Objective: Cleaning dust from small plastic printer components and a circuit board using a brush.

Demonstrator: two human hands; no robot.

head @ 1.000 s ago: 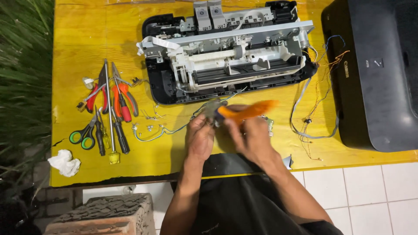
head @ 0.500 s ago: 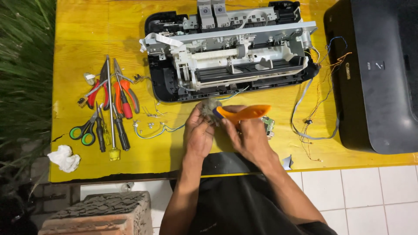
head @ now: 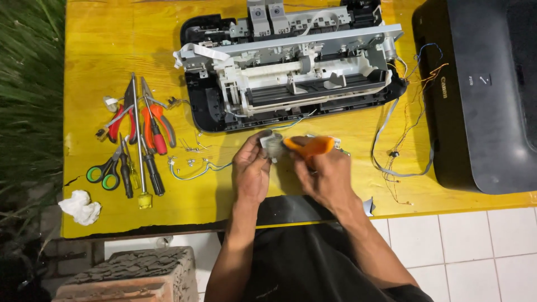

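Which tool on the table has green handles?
The scissors, lying at the left end of the tool row on the yellow table. Their loop handles are green, while the pliers beside them have red and orange grips.

Left hand [head: 251,170] pinches small grey part [head: 272,144] above yellow bench [head: 100,45]. Right hand [head: 324,176] grips orange-handled tool [head: 309,146], tip against the part. Opened printer chassis [head: 291,61] just beyond; pliers, scissors, screwdrivers [head: 134,140] lie left.

Black cover [head: 486,95]: cut off by top and right edges.
Screws [head: 190,148]: too small to tell apart.
Grey part [head: 272,145]: partly hidden by left hand [head: 251,173].
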